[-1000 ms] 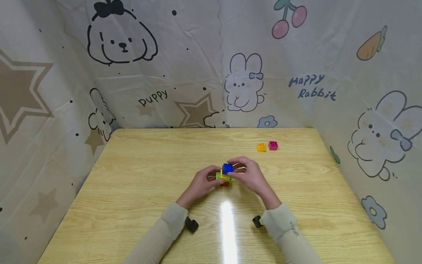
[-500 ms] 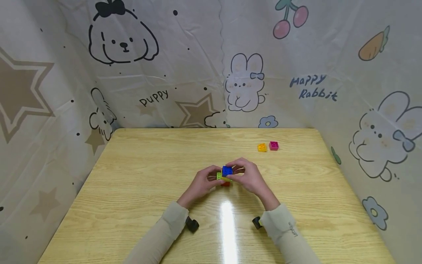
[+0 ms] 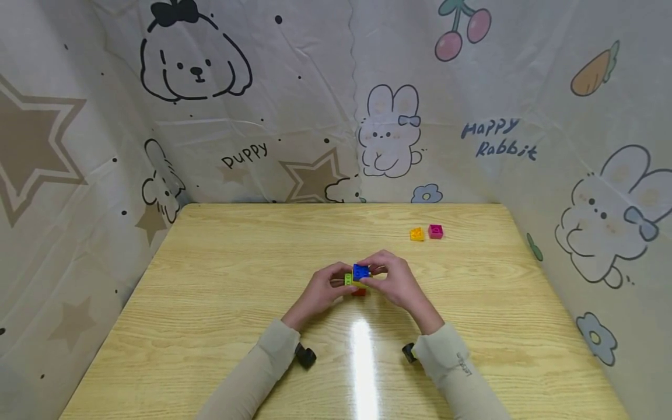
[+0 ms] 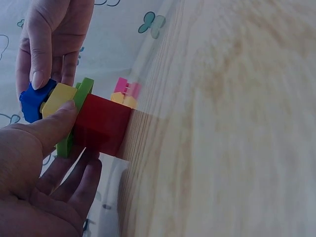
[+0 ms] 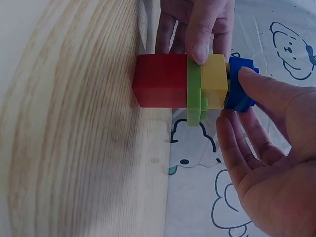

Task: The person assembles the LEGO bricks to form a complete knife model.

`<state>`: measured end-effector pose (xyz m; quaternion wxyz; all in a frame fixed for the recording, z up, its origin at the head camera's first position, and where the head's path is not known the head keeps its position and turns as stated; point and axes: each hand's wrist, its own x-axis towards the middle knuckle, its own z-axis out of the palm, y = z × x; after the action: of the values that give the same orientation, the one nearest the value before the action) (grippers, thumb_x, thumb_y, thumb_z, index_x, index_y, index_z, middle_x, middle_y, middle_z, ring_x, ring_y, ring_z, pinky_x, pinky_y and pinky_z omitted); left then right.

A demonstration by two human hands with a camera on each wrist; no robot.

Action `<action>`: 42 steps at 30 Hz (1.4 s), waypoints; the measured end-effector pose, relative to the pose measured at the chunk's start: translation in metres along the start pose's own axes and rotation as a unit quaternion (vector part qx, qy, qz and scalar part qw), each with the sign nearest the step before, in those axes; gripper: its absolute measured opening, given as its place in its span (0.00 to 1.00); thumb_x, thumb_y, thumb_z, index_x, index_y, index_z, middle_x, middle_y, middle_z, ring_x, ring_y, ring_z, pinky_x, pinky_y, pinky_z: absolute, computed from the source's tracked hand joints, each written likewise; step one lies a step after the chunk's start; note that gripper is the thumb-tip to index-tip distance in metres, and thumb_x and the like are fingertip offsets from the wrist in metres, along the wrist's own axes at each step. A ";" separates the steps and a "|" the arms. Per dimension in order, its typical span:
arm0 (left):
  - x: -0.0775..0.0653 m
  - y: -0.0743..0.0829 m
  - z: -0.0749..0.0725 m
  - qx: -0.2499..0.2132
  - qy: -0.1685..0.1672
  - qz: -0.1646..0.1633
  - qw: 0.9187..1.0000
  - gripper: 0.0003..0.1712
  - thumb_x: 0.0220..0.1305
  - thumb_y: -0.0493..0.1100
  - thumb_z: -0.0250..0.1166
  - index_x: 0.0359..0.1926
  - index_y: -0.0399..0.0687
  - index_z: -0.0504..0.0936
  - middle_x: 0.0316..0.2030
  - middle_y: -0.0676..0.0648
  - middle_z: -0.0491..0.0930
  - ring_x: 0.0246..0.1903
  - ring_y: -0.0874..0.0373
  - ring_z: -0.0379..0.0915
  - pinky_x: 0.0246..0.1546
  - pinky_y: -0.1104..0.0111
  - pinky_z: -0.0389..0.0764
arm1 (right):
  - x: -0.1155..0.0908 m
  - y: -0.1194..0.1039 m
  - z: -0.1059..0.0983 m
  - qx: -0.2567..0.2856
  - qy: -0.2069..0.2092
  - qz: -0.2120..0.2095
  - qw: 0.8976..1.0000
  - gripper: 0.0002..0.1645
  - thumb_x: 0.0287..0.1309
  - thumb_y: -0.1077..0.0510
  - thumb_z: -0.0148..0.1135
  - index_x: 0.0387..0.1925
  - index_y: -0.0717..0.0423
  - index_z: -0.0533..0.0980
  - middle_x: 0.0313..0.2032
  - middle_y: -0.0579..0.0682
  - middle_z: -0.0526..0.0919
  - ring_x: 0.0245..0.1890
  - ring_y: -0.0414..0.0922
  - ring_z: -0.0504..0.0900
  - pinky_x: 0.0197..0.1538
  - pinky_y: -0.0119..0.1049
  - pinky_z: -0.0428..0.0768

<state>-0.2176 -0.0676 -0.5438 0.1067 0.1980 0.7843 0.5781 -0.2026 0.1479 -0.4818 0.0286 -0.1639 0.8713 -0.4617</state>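
Observation:
A stack of toy building bricks stands on the wooden table between both hands. Its bottom is a red block (image 5: 160, 81), topped by a thin light-green plate (image 5: 194, 98) that juts out sideways, then a yellow brick (image 5: 214, 81). My left hand (image 3: 321, 291) holds this stack, thumb across the green and yellow pieces in the left wrist view. On top, a blue brick (image 5: 239, 86) meets the yellow brick's studs at a slight tilt, with a narrow gap showing. My right hand (image 3: 395, 281) pinches the blue brick between thumb and fingers.
Farther back on the right lie an orange brick (image 3: 416, 234) and a magenta brick (image 3: 436, 231), side by side. A printed cloth (image 3: 310, 76) rises behind the table (image 3: 236, 251) and along both sides.
My right hand has lowered the blue brick slightly, from just above the yellow brick down to its studs, and shifted it a little left. The left hand has stayed put around the stack.

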 end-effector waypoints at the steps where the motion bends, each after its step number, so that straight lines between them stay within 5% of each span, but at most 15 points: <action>1: 0.000 0.000 0.000 -0.001 -0.001 0.001 1.000 0.17 0.69 0.44 0.71 0.57 0.55 0.83 0.56 0.49 0.83 0.55 0.54 0.83 0.59 0.61 0.84 | 0.000 0.000 0.000 -0.003 -0.001 -0.001 1.000 0.18 0.61 0.62 0.74 0.54 0.54 0.86 0.50 0.53 0.84 0.47 0.51 0.85 0.57 0.51 0.86; 23: -0.001 -0.001 -0.001 0.001 -0.015 -0.004 1.000 0.19 0.69 0.44 0.70 0.59 0.54 0.81 0.58 0.48 0.82 0.57 0.53 0.83 0.60 0.62 0.83 | 0.002 0.004 -0.001 -0.015 -0.014 -0.003 1.000 0.19 0.60 0.62 0.75 0.53 0.52 0.86 0.48 0.50 0.83 0.49 0.50 0.85 0.57 0.48 0.86; 42: -0.009 -0.002 -0.010 0.025 -0.014 -0.007 1.000 0.18 0.70 0.41 0.69 0.58 0.49 0.81 0.54 0.45 0.85 0.56 0.50 0.83 0.59 0.61 0.84 | 0.000 0.002 0.002 -0.056 -0.009 -0.048 0.997 0.19 0.61 0.63 0.74 0.54 0.53 0.86 0.47 0.51 0.83 0.51 0.54 0.86 0.58 0.50 0.86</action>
<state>-0.2137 -0.0804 -0.5434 0.1169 0.2030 0.7986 0.5544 -0.2028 0.1472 -0.4844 0.0053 -0.2110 0.8866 -0.4115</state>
